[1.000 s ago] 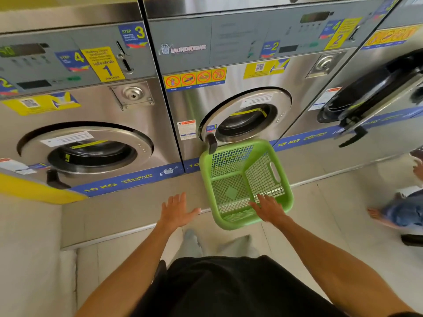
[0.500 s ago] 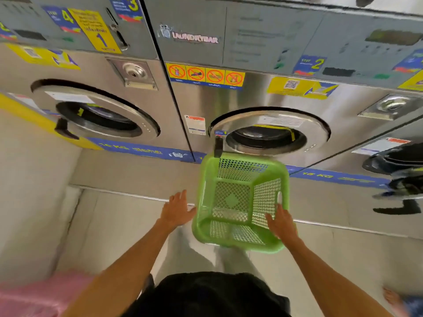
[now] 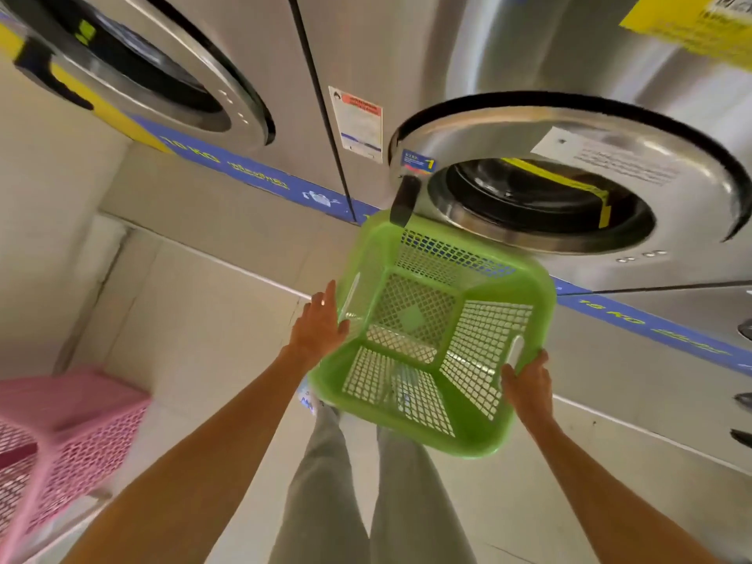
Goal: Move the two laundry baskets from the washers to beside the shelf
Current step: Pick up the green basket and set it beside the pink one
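An empty green mesh laundry basket (image 3: pixel 484 339) hangs tilted in the air in front of the middle washer (image 3: pixel 508 128), its opening turned toward me. My right hand (image 3: pixel 527 384) grips its right rim beside the handle slot. On the opposite side, my left hand (image 3: pixel 319 327) lies flat against the basket's left wall with the fingers stretched out and apart. A pink mesh basket (image 3: pixel 69 425), blurred, stands on the floor at the lower left.
A steel washer with a round door (image 3: pixel 162 75) is at the upper left, and a raised tiled step (image 3: pixel 211 221) runs below the machines. A beige wall (image 3: pixel 44 205) closes the left side. My legs (image 3: pixel 325 482) stand on the tiled floor under the basket.
The view has swung down and closer to the washers. My left hand has reached the green basket's left side, and the basket has tilted. The pink basket has come further into view at the lower left.
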Action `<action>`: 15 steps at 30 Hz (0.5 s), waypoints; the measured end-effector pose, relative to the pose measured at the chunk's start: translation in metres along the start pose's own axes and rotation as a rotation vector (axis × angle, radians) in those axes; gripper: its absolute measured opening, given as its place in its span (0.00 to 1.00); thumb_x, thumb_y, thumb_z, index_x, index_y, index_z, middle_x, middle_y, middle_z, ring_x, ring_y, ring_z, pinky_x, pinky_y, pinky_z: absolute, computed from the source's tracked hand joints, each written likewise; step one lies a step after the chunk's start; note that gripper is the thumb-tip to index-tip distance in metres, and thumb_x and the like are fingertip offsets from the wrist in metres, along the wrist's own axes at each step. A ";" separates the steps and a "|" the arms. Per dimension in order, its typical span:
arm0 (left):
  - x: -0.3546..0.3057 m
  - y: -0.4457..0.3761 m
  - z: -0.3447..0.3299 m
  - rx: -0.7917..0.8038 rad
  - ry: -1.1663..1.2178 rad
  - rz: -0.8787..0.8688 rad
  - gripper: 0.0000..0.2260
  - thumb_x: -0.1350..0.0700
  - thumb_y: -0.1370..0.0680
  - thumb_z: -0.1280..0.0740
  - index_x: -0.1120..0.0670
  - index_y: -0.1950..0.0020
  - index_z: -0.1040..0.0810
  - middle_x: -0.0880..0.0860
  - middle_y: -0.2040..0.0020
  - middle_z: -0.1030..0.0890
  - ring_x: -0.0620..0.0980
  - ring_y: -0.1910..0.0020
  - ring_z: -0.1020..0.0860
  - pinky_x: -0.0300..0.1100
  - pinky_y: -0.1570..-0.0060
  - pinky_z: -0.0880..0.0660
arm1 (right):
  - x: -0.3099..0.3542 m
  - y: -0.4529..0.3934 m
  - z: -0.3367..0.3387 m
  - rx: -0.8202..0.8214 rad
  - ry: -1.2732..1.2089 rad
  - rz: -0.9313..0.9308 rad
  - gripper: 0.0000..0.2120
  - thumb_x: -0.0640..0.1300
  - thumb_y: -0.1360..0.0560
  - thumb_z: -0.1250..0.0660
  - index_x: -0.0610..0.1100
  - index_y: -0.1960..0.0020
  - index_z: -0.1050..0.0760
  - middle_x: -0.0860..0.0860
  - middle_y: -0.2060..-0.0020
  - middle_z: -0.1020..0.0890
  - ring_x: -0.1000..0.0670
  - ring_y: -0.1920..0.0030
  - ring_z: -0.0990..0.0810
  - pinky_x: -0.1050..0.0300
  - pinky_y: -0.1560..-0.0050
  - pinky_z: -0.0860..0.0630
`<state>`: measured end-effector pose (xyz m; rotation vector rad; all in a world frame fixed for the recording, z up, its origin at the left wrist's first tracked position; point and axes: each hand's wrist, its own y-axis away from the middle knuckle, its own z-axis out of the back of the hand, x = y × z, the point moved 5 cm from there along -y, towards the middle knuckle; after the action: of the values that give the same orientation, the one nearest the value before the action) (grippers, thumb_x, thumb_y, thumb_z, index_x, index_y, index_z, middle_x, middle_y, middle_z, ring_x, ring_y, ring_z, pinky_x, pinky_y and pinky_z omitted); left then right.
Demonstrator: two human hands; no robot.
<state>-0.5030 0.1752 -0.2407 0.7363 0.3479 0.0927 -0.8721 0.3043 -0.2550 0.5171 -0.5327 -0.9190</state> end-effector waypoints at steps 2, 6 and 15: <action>-0.001 -0.012 -0.009 -0.028 0.050 -0.003 0.39 0.51 0.21 0.33 0.55 0.19 0.54 0.62 0.26 0.35 0.64 0.31 0.31 0.60 0.35 0.30 | -0.002 -0.008 -0.005 -0.034 0.012 0.006 0.28 0.44 0.25 0.36 0.39 0.31 0.45 0.32 0.45 0.23 0.32 0.49 0.21 0.39 0.50 0.23; -0.004 -0.028 -0.019 -0.126 0.153 -0.037 0.36 0.57 0.20 0.35 0.54 0.18 0.53 0.64 0.33 0.29 0.65 0.39 0.25 0.58 0.43 0.25 | -0.005 -0.019 -0.010 -0.111 0.046 0.016 0.23 0.41 0.22 0.41 0.37 0.31 0.44 0.31 0.48 0.22 0.31 0.52 0.21 0.42 0.57 0.26; 0.015 -0.010 -0.016 -0.169 0.250 -0.013 0.34 0.60 0.18 0.38 0.47 0.18 0.53 0.62 0.41 0.27 0.59 0.49 0.24 0.51 0.52 0.29 | -0.008 -0.008 -0.013 -0.113 0.111 0.118 0.24 0.40 0.21 0.41 0.37 0.28 0.45 0.30 0.47 0.22 0.29 0.51 0.21 0.39 0.56 0.25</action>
<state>-0.4949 0.1811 -0.2625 0.5556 0.5757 0.2002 -0.8727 0.3089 -0.2716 0.4272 -0.4035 -0.7981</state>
